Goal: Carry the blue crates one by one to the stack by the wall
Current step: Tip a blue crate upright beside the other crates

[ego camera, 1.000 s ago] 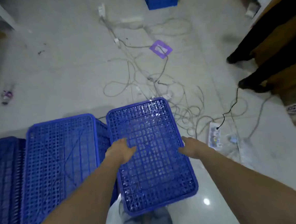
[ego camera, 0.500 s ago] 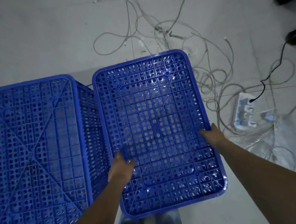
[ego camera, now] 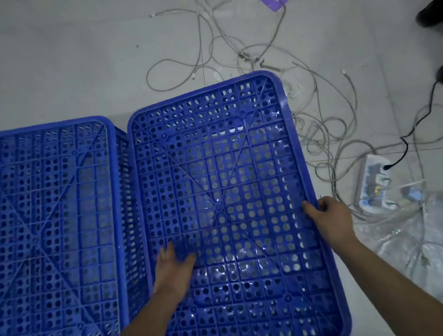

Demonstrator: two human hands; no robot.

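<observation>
Fingers of my right hand (ego camera: 332, 219) curl over the right rim of the upturned blue perforated plastic crate (ego camera: 232, 193) on the floor, left hand (ego camera: 174, 266) flat, so I'd hook both rims before lifting.

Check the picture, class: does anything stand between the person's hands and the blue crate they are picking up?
Nothing visible does. The left hand lies flat on the crate, and the right hand has its grip on the right rim. The neighbouring crate sits beside it, left.
</observation>
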